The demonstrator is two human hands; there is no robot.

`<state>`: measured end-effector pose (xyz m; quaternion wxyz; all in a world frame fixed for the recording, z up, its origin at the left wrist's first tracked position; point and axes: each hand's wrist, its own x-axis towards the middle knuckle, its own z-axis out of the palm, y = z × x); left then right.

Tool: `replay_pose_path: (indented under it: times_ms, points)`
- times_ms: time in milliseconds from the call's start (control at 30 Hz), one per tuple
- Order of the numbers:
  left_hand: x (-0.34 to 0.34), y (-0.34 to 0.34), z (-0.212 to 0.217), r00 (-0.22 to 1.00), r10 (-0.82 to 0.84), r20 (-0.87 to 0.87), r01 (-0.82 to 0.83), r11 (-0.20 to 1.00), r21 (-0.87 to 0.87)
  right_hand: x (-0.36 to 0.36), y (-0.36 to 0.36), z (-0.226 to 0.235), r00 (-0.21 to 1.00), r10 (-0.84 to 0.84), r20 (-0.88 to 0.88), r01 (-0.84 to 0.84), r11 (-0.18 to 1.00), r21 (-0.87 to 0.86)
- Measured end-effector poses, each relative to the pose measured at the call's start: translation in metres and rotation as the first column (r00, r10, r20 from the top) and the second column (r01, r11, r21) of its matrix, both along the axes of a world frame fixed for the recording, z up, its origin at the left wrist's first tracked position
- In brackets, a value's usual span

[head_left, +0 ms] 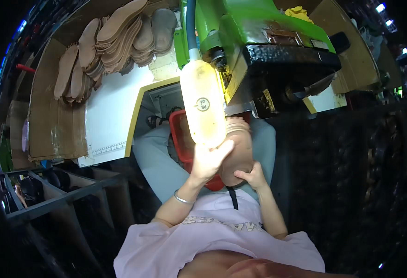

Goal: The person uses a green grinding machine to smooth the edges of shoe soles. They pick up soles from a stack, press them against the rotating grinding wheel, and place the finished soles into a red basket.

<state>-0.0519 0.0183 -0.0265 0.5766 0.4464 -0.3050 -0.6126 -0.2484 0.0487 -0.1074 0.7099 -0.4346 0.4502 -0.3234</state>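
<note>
lamp (pixel 203 104) hides sole (pixel 239 153) top

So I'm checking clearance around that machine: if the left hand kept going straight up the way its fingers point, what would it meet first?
The left hand already grips the lower end of the pale bottle. Straight on, it would likely slide along the bottle toward the green machine above, though depth is unclear.

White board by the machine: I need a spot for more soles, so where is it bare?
The white board is bare between the stacked soles above and the cardboard to its left. It is crowded at the green machine, where both hands work.
</note>
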Motion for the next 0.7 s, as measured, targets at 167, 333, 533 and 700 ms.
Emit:
replay_pose_path:
  times_ms: [167,333,533,700]
  points:
    - [-0.014,-0.038,0.029,0.950,-0.015,0.313,0.056,0.991,-0.122,0.016,0.012,0.009,0.986,-0.085,0.145,0.082,0.996,0.025]
    - [-0.005,-0.033,-0.003,0.879,0.137,0.456,-0.027,0.971,-0.239,0.018,0.026,0.008,0.983,-0.113,0.147,0.112,0.994,0.016]
    - [-0.001,-0.020,-0.007,0.952,0.184,0.244,-0.118,0.958,-0.261,-0.042,0.018,0.012,0.824,-0.504,0.259,0.530,0.847,-0.036]
    - [0.005,-0.023,0.002,0.960,0.162,0.227,-0.096,0.957,-0.273,-0.055,-0.062,0.064,0.736,-0.588,0.335,0.663,0.726,-0.181]
